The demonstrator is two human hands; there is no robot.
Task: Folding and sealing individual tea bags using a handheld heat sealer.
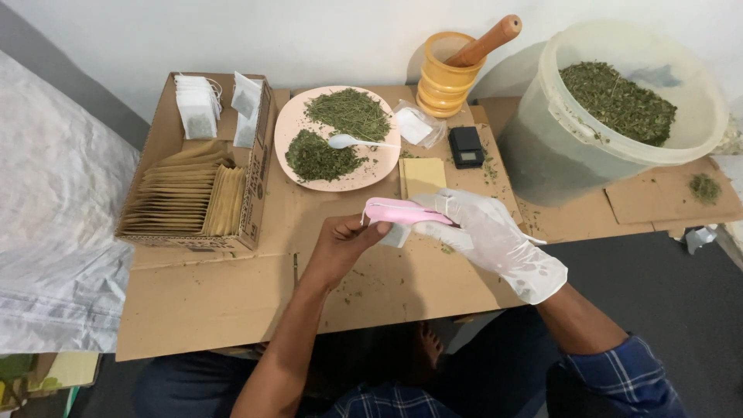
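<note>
Pink plastic, long and narrow, the handheld sealer [406, 211] sits clamped in the gloved right hand [495, 236], whose fingers curl closed around its rear end. The bare left hand [340, 244] pinches shut on a small white tea bag [395, 232] and holds it against the sealer's tip, so the two hands meet just above the cardboard worktop [224, 302]. Beyond the right hand, just past its knuckles, lies a yellowish pad [422, 176], and next to that a small black pocket scale [466, 147]. Farther out from both hands rests a pale pink plate [288, 124] carrying two heaps of dried green herb [321, 157] with a white spoon [348, 142] between them. Beyond the plate, towards the wall, a crumpled clear bag [414, 124] lies beside a yellow wooden mortar [445, 77] with a pestle [486, 40] leaning in it. Well out past the right hand stands a large translucent bucket [542, 139], partly filled with the same herb. Away from the left hand, on its outer side, an open cardboard box [255, 178] holds rows of tan envelopes [182, 193] and stacked white tea bags [197, 104].
</note>
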